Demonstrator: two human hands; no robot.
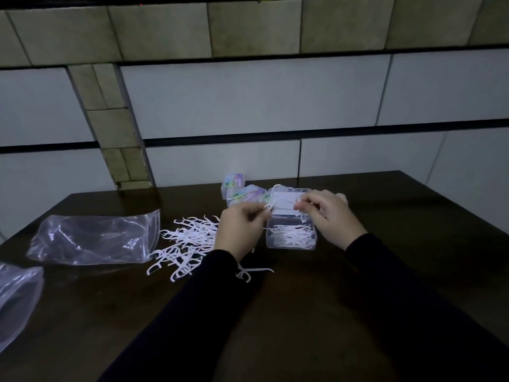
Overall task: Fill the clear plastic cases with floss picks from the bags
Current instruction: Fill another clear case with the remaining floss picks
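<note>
We see an open clear plastic case (291, 235) on the dark table (316, 312), part-filled with white floss picks, its lid raised behind. Our left hand (240, 232) pinches one floss pick (270, 206) above it; our right hand (329, 216) pinches something small we cannot make out. A loose pile of picks (184, 245) lies left, beside an emptied zip bag (95, 239). Behind stand two closed cases (239, 192) with colourful labels, unreadable.

Dim, soft, wide-angle edge distortion
</note>
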